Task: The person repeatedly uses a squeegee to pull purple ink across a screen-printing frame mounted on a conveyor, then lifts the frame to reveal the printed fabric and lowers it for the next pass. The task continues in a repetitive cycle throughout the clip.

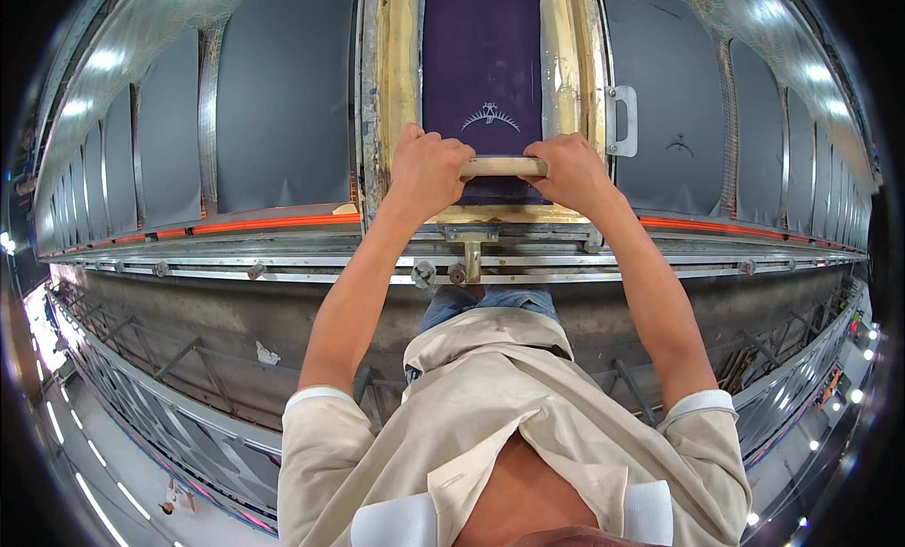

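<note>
Gripping one pale bar (504, 167): our left hand (426, 170), fingers curled closed round its left end; our right hand (572, 170), likewise at its right. We hold it across the purple panel (483, 57), inside a yellowed frame (389, 75).

Purple screen (483, 57), pale spiky motif (489, 118)

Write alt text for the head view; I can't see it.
The left hand and right hand grip opposite ends of a pale bar across a dark purple panel, whose pale arched motif lies just beyond. A yellowed frame borders the panel; dark grey sheets lie on both sides.
</note>
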The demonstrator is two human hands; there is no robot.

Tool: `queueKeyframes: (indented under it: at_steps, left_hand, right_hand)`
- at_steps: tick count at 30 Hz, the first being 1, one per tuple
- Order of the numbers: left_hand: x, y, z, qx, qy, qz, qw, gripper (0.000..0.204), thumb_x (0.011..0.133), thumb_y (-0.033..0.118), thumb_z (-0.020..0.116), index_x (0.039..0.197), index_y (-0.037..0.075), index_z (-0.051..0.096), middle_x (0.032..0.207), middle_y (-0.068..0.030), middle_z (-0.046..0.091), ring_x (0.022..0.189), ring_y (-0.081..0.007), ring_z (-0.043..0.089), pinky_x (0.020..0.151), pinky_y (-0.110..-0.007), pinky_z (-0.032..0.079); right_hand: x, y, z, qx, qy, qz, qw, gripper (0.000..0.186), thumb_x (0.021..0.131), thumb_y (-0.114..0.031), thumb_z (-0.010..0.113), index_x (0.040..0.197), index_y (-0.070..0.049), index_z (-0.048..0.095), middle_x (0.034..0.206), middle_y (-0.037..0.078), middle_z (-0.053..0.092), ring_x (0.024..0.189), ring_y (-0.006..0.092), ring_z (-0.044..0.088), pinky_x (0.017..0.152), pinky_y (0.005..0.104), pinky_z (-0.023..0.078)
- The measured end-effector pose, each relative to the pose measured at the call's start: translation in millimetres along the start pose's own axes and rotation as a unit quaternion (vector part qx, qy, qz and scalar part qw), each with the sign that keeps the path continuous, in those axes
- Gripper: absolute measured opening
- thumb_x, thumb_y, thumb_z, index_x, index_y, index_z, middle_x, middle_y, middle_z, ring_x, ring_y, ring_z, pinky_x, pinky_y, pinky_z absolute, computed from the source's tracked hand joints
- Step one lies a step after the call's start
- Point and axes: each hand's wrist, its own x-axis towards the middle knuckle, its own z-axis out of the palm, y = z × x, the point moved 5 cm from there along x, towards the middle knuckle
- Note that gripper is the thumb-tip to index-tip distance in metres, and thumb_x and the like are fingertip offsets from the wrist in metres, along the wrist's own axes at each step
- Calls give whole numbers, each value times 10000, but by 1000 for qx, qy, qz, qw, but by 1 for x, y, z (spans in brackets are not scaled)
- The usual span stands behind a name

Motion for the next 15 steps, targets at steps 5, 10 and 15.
queueKeyframes:
  at_steps: [5, 10, 15]
  left_hand:
    - [64, -27, -19, -6, -28, 8, 1000, 194, 718, 183, 819, 906, 167, 774, 833, 1, 735, 804, -235, 672, 823, -401, 431]
    - [188, -100, -41, 21, 42, 18, 999, 201, 708, 197, 824, 898, 165, 765, 831, -38, 734, 831, -280, 690, 836, -447, 475]
    - [325, -164, -63, 75, -15, -30, 997, 269, 743, 302, 829, 944, 142, 751, 906, -105, 745, 894, -344, 701, 821, -479, 528]
  right_hand:
    - [55, 34, -19, -71, -91, 46, 992, 272, 800, -363, 806, 893, -113, 754, 780, 117, 718, 809, 334, 703, 791, 443, 543]
    - [188, 99, -68, -82, -38, 24, 996, 296, 814, -379, 800, 945, -119, 751, 853, 139, 737, 824, 360, 707, 786, 468, 561]
    - [309, 179, -99, -108, -20, 39, 993, 411, 793, -444, 812, 989, -87, 752, 896, 164, 742, 897, 379, 711, 846, 481, 561]
